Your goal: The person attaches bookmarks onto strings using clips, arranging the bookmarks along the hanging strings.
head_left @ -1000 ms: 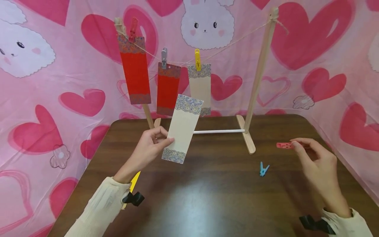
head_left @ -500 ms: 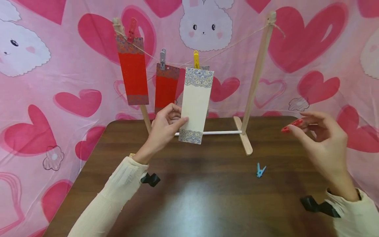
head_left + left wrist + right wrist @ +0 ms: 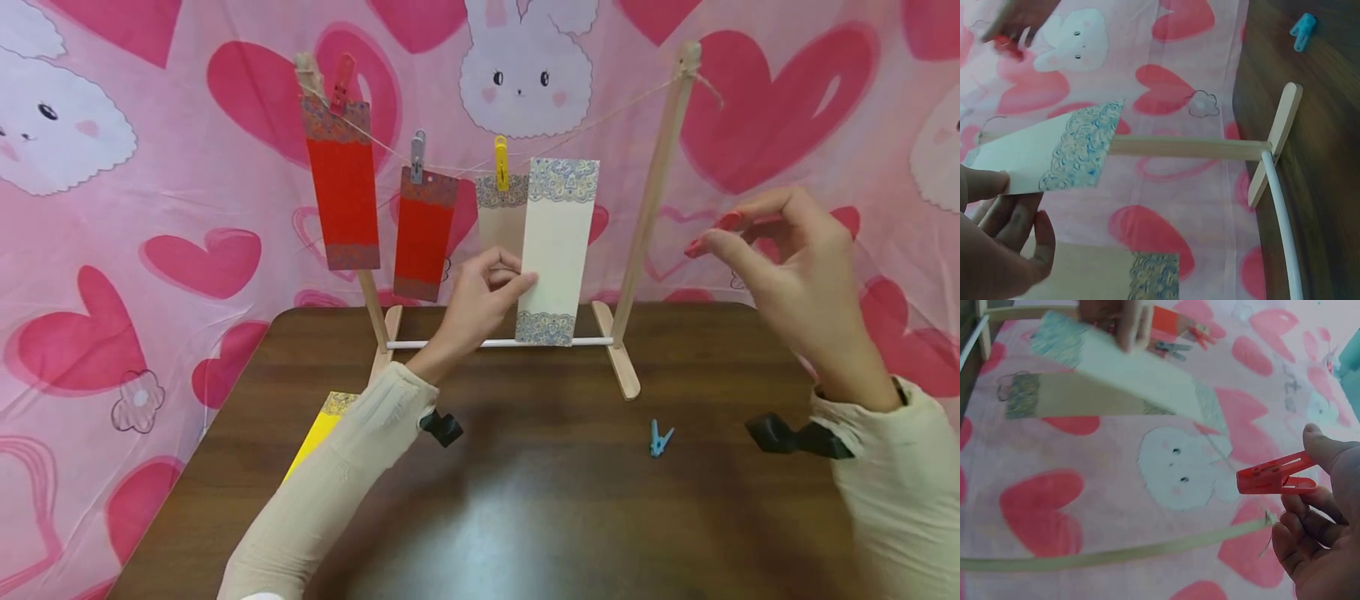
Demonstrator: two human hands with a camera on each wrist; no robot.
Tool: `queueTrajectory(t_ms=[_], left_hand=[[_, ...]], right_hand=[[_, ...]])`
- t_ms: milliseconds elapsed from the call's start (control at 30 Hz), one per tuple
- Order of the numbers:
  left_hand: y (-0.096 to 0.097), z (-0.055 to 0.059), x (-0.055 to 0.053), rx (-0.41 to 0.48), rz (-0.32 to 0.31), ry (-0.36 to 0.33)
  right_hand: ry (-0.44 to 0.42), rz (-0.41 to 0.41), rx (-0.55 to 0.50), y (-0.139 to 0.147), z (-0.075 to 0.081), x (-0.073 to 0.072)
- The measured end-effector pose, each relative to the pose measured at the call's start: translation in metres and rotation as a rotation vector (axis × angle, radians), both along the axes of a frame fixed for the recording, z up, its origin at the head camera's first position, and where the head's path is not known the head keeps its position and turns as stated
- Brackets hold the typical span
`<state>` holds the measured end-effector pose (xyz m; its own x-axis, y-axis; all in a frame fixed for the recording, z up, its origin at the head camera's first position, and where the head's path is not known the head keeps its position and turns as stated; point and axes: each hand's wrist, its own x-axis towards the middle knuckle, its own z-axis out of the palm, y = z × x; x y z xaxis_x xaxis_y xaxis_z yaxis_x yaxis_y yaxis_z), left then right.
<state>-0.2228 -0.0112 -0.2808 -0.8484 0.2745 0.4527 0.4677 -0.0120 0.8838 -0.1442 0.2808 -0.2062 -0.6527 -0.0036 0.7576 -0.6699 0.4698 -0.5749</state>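
Note:
A cream card with blue patterned ends (image 3: 558, 250) stands upright in my left hand (image 3: 476, 304), pinched at its left edge between thumb and fingers. Its top reaches near the sagging string (image 3: 626, 107). To the right, my right hand (image 3: 802, 287) pinches a red clothespin (image 3: 1272, 478) by its handles. On the string hang a large red card (image 3: 345, 200) under a red clothespin (image 3: 342, 83), a smaller red card (image 3: 422, 237) under a grey clothespin (image 3: 417, 158), and another cream card (image 3: 498, 223) under a yellow clothespin (image 3: 501, 162), partly hidden by my left hand and the held card.
Two wooden posts, the right one (image 3: 656, 200) bare, carry the string, and a white rod (image 3: 497, 342) joins their feet. A blue clothespin (image 3: 658, 439) lies on the brown table (image 3: 540, 500). My left sleeve partly covers a yellow card (image 3: 315, 437). Behind hangs a pink heart-print cloth (image 3: 225, 167).
My left hand has carried the cream card up and to the right, past the hanging cream card, and straightened it. The right hand has risen with the red clothespin and turned it.

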Motion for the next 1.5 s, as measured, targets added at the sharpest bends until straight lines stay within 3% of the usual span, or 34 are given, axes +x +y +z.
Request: queueTrajectory(t_ms=[233, 400, 500, 733, 933, 1100, 1500], left_hand=[[0.024, -0.006, -0.014, 0.034, -0.064, -0.029], [0.034, -0.011, -0.021, 0.021, -0.06, -0.049], [0.036, -0.013, -0.025, 0.012, -0.044, -0.055], [0.034, -0.015, -0.032, 0.036, -0.037, -0.087], [0.033, -0.014, -0.035, 0.005, -0.032, -0.101], [0.034, -0.013, -0.035, -0.005, -0.024, -0.097], [0.034, -0.021, -0.038, -0.007, -0.031, -0.066]], right_hand=[[0.184, 0.035, 0.075, -0.028, 0.042, -0.032], [0.32, -0.012, 0.237, -0.048, 0.066, -0.06], [0.351, -0.061, 0.32, -0.059, 0.078, -0.077], [0.184, -0.121, 0.365, -0.085, 0.095, -0.111], [0.063, -0.163, 0.46, -0.093, 0.104, -0.132], [-0.018, -0.157, 0.53, -0.088, 0.1, -0.134], [-0.059, -0.082, 0.532, -0.075, 0.079, -0.131]])
